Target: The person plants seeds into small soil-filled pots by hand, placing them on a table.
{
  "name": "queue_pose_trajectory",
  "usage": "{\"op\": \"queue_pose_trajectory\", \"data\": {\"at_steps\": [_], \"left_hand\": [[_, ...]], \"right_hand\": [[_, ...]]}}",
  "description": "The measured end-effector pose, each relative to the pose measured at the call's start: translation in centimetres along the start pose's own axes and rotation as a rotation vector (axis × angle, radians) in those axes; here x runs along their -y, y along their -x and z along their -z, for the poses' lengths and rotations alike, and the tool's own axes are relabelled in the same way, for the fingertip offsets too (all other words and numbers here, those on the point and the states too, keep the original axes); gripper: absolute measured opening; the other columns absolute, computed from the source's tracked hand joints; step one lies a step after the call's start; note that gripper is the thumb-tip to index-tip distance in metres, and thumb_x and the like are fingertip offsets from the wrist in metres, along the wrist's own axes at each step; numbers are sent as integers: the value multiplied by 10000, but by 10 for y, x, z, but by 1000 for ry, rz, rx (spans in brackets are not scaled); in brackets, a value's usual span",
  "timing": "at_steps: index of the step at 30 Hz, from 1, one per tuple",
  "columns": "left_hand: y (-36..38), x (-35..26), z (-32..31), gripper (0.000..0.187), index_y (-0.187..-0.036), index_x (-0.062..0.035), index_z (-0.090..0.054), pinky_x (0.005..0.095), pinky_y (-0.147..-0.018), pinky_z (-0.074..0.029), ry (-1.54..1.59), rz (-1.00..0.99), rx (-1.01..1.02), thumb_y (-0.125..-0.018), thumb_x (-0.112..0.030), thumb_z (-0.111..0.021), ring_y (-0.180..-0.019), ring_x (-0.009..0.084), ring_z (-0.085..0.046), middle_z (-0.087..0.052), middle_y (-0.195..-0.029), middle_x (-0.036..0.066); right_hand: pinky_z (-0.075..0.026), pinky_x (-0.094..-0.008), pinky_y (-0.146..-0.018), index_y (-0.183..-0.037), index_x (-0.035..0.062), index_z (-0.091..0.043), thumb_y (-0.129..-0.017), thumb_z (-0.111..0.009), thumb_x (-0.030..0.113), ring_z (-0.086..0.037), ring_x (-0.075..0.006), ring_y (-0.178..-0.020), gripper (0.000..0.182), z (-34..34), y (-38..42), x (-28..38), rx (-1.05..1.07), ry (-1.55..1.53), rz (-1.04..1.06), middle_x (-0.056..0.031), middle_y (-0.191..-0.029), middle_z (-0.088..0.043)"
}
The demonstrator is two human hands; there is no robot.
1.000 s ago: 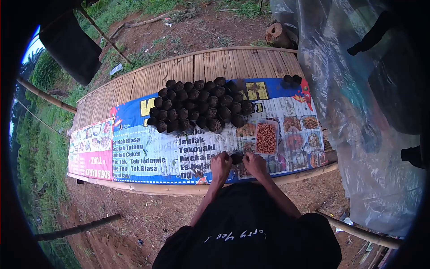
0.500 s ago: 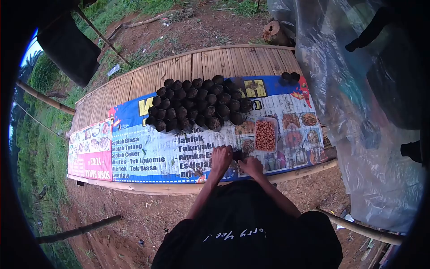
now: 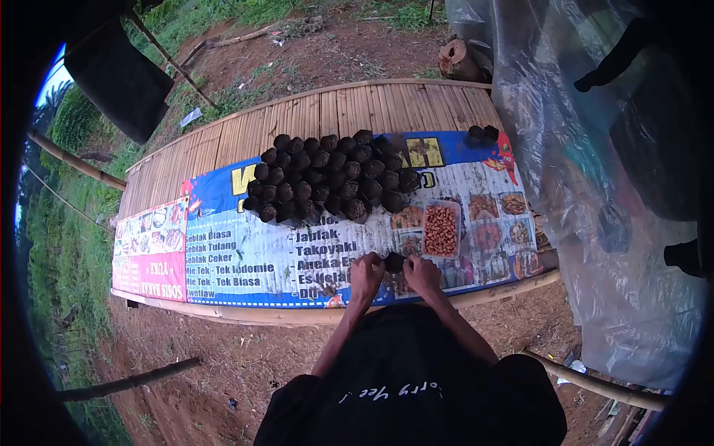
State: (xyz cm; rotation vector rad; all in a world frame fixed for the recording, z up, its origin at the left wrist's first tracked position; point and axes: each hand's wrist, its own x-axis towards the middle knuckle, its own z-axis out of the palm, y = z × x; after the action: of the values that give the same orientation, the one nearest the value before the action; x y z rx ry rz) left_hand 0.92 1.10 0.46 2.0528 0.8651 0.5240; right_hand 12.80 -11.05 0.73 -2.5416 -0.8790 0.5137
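Between my two hands, near the front edge of the table, stands a small black seedling bag [image 3: 395, 262]. My left hand [image 3: 366, 275] grips its left side with curled fingers, and my right hand [image 3: 422, 275] has hold of the right side. What is inside the bag is too dark to make out. Just beyond my right hand sits a clear plastic tub [image 3: 459, 232] of reddish-brown seeds or nuts [image 3: 440, 230]. Farther off to the left, several soil-filled black seedling bags [image 3: 325, 177] stand packed together.
A printed banner [image 3: 216, 276] covers much of the bamboo table [image 3: 312, 111]. Two more black bags [image 3: 482, 134] stand at its far right corner. Clear plastic sheeting [image 3: 550, 149] hangs along the right side. A cut log [image 3: 460, 59] lies behind the table.
My left hand has moved down and left, off the top of the bag to its side. The bag now shows plainly between both hands.
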Motion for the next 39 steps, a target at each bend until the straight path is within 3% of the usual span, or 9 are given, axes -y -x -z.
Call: {"op": "queue_pose_trajectory", "data": {"at_steps": [5,7,11,17,19,23,28,32,39], "left_hand": [[-3,0,-4,102,-789,8,-642,444,-703,-510,10,22,-5,-764,-90,-656,-756,364,-663,-679,-800,180],[2,-5,-1,107,-796,11,-631,448,-702,-501,23,-49,-31,-771,-90,-656,-756,365,-656,-673,-793,183],[5,5,-10,106,-806,-2,-626,455,-705,-482,-2,2,-10,-795,-103,-658,-757,360,-640,-668,-803,172],[-9,-17,3,174,-815,-1,-649,440,-711,-500,-130,-99,-93,-781,-151,-729,-769,350,-656,-680,-812,183],[-16,-16,4,209,-837,-5,-666,441,-714,-497,-154,-133,-72,-765,-184,-747,-765,353,-650,-682,-819,193],[-34,-6,-3,168,-819,-12,-705,439,-754,-514,-169,-97,164,-738,-157,-723,-755,360,-662,-684,-791,194],[-33,-17,4,116,-752,0,-704,436,-664,-529,-232,-156,118,-751,-100,-645,-701,365,-665,-678,-745,193],[-18,-26,16,97,-725,-7,-681,459,-653,-513,-142,-117,26,-752,-94,-647,-674,381,-650,-662,-717,205],[-1,7,-5,142,-761,-20,-702,476,-681,-520,-111,-63,-20,-776,-148,-642,-706,391,-656,-668,-748,213]], "right_hand": [[-538,-478,-657,-889,124,-648,-896,-544,356,-677,-366,-678,254,-1,-8,-4,66,-26,14,-143,-675,-676],[-522,-514,-672,-903,115,-663,-889,-556,365,-665,-411,-746,273,1,-1,-3,-7,-48,12,-194,-776,-683],[-523,-510,-682,-907,119,-661,-896,-551,373,-666,-408,-751,277,-8,-5,-9,-1,-51,-5,-186,-761,-683],[-517,-493,-700,-812,97,-684,-888,-543,508,-681,-367,-765,441,10,2,0,11,-85,-144,-146,-717,-687],[-516,-461,-729,-748,97,-704,-862,-541,572,-692,-321,-752,515,4,-1,-3,300,-225,-313,-99,-698,-692],[-515,-429,-767,-799,140,-741,-849,-561,546,-695,-284,-793,447,-22,0,-9,248,-116,-247,-68,-709,-699],[-523,-451,-750,-927,107,-729,-864,-570,440,-690,-322,-765,374,-7,4,0,156,-133,-145,-102,-701,-694],[-528,-450,-775,-932,120,-735,-848,-580,434,-689,-339,-792,360,22,8,13,101,-128,-156,-120,-745,-706],[-531,-468,-732,-891,131,-721,-839,-573,442,-690,-346,-793,348,0,-1,-8,124,-113,-72,-116,-756,-709]]}}
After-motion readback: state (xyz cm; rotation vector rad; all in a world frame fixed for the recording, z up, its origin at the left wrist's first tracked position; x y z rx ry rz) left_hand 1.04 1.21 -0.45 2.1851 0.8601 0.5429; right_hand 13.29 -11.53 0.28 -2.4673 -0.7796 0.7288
